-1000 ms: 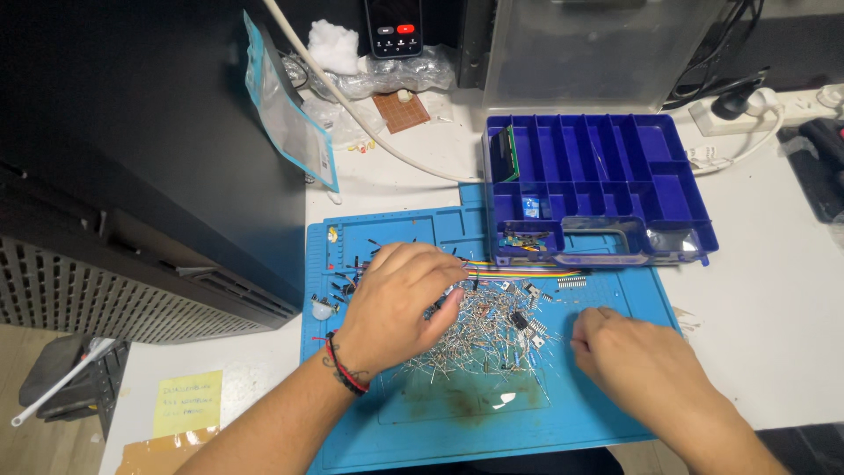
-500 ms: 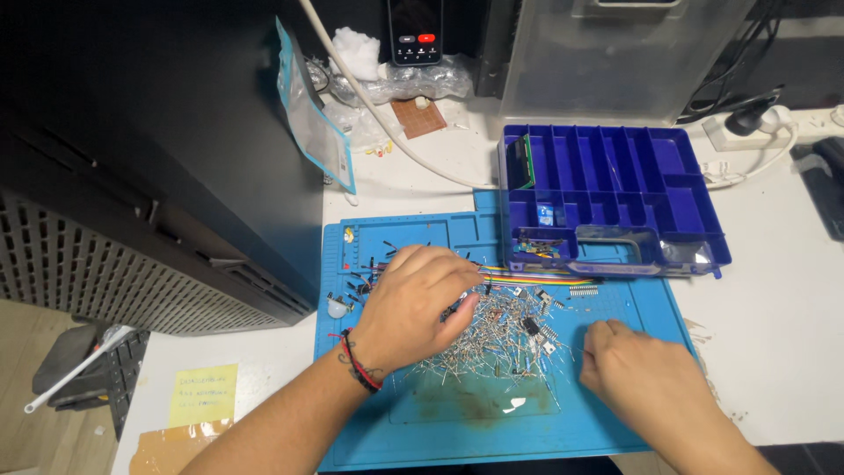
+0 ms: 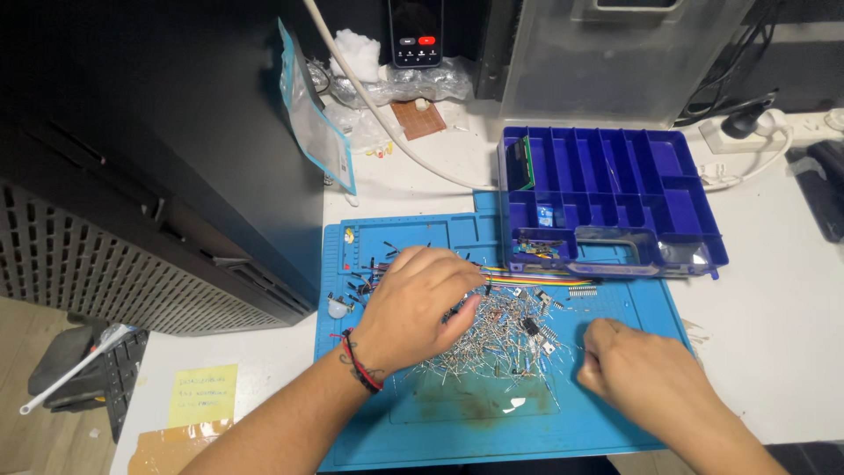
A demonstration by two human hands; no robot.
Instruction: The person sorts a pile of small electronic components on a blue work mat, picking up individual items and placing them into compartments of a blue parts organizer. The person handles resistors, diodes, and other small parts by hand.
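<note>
At the far left a yellow sticky note [image 3: 202,395] lies on the white tabletop [image 3: 774,352], beside the dark ventilated case [image 3: 132,255] that stands along that side. Next comes the blue work mat [image 3: 492,431], and on it the left hand [image 3: 413,308] rests palm down. Its fingers are curled loosely, tips close together and dipping into the pile of small wire-legged components [image 3: 492,339]; whether a piece is actually pinched there I cannot tell, since the fingers hide it. A red and black cord sits on that wrist.

The pile spreads across the mat's middle, with a rainbow ribbon cable [image 3: 536,279] just beyond it. My worry here is the loose heap: a sideways sweep of either hand could scatter the tiny parts off the mat's edge onto the tabletop or floor, where they would be hard to find. The thin legs also tangle, so lifting one piece might drag others along.

Further right, the right hand [image 3: 646,374] sits at the pile's right edge, fingers folded in towards the palm, nearly closed; I cannot make out anything held inside it. Behind it, touching the mat's far edge, stands the blue compartment box [image 3: 615,189], mostly unfilled, with a few parts in its near compartments. A careless nudge could tip those out.
</note>
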